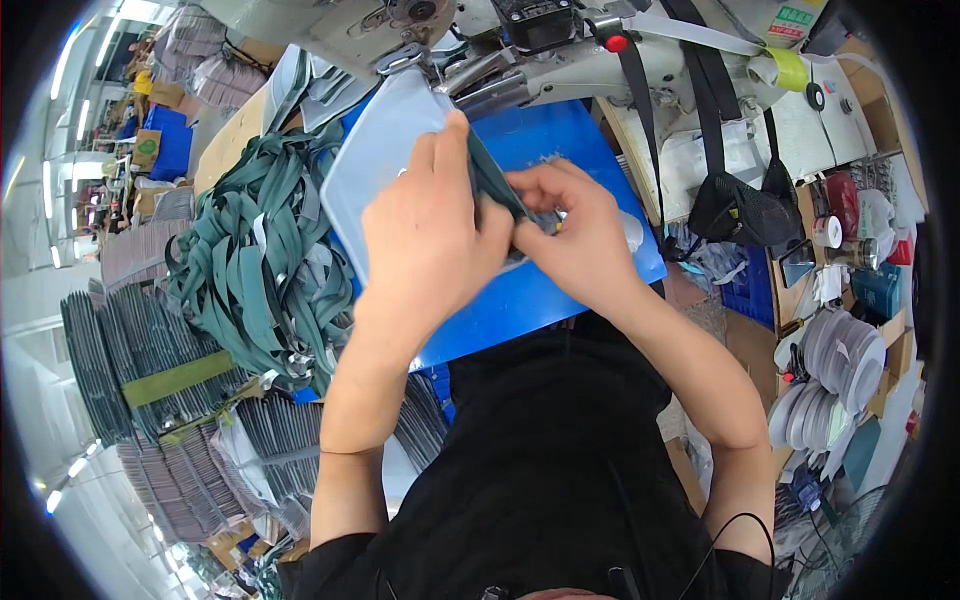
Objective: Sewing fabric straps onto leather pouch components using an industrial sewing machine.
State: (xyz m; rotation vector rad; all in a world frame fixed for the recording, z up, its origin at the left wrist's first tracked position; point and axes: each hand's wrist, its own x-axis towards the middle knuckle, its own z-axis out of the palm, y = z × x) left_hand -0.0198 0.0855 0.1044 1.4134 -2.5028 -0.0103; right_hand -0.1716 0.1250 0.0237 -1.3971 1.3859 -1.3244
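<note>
A pale grey-blue flat panel [362, 150] lies tilted under the sewing machine's presser foot [405, 62], with a dark green strip [490, 172] along its right edge. My left hand [432, 225] rests over the panel, its fingers pointing up toward the foot and its thumb bent in at the edge, gripping the piece. On the right, my right hand [578, 228] is closed in a pinch at the lower end of the green strip. What lies between the two hands is partly hidden by the fingers.
A blue work surface [530, 310] lies beneath the hands. Tangled green strips [255, 265] are heaped to the left, above stacks of dark panels [165, 350]. The machine's arm [590, 80] spans the top. Black straps and a mesh pouch [740, 205] hang at right, near white reels [840, 350].
</note>
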